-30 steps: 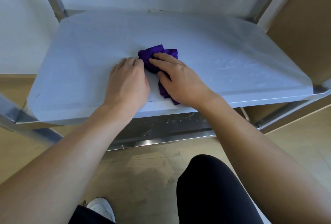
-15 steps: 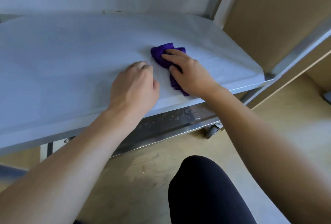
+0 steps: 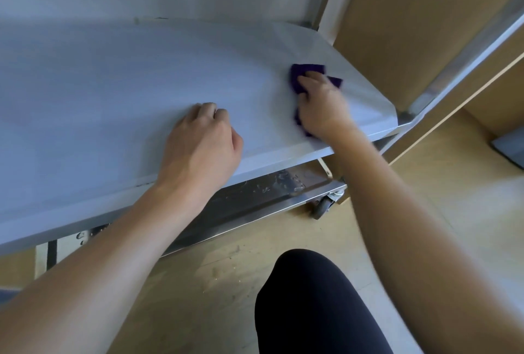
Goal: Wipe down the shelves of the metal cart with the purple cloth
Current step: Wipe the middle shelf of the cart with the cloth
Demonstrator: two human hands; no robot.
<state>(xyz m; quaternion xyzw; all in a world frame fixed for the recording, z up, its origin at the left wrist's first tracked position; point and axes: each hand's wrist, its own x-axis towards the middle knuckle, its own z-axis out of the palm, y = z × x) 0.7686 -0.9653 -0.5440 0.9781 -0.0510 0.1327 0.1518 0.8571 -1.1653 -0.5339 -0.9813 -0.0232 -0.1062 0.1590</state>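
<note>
- While right hand [image 3: 320, 107] grips purple cloth [image 3: 307, 69] with fingers curled over it, cloth sits pressed on upper shelf [image 3: 113, 84], near the right front corner.
- left hand [image 3: 204, 141] rests on same shelf by front edge, fingers curled under, holding nothing, well apart from cloth.
- lower shelf [image 3: 255, 192] shows droplets; 1 caster [image 3: 323, 207] at its right end.
- right hand slightly blurred.

Two hands [image 3: 201, 141] [image 3: 320, 110], one cloth [image 3: 307, 69], two shelves [image 3: 113, 84] [image 3: 255, 195]
</note>
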